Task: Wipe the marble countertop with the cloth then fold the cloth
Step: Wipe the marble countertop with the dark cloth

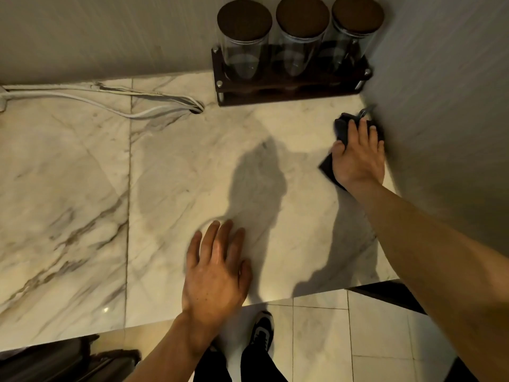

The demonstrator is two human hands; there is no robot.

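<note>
The white marble countertop (pixel 179 166) with grey veins fills the middle of the view. At its far right, against the side wall, my right hand (pixel 358 155) presses flat on a dark cloth (pixel 341 126). The cloth shows beyond my fingertips and again as a dark corner beside my wrist; most of it is hidden under the hand. My left hand (pixel 217 268) rests flat on the marble near the front edge, fingers spread, holding nothing.
A dark wooden rack (pixel 289 89) with three glass jars and brown lids stands at the back right. White cables (pixel 110 102) run along the back wall to a hole in the counter. The tiled floor (pixel 330 340) and my shoe lie below the front edge.
</note>
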